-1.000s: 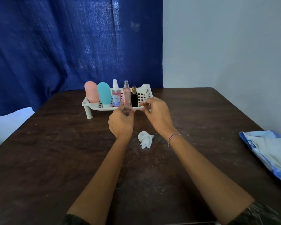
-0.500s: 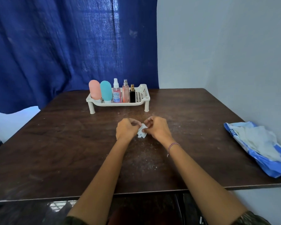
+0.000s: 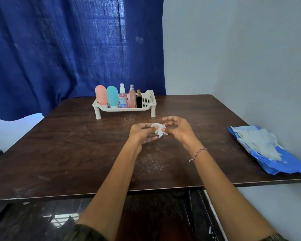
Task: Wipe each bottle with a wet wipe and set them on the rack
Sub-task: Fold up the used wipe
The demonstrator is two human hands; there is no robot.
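A white perforated rack (image 3: 147,108) stands at the back of the dark wooden table. In a row on it stand a pink bottle (image 3: 101,94), a teal bottle (image 3: 112,96), a clear spray bottle with pink liquid (image 3: 122,97), a slim pink spray bottle (image 3: 132,96) and a small black bottle with a gold cap (image 3: 138,99). A crumpled white wet wipe (image 3: 159,130) is held just above the table in front of the rack. My left hand (image 3: 141,133) grips it with curled fingers. My right hand (image 3: 176,126) pinches its other side, fingers curved.
A blue wet-wipe pack (image 3: 268,150), opened with white wipes showing, lies at the table's right edge by the grey wall. A blue curtain hangs behind the table. The table's front edge (image 3: 111,193) runs below my forearms.
Both hands drew back from the rack toward me and took up the crumpled wipe that lay on the table. The view pulled back, showing the table's front edge.
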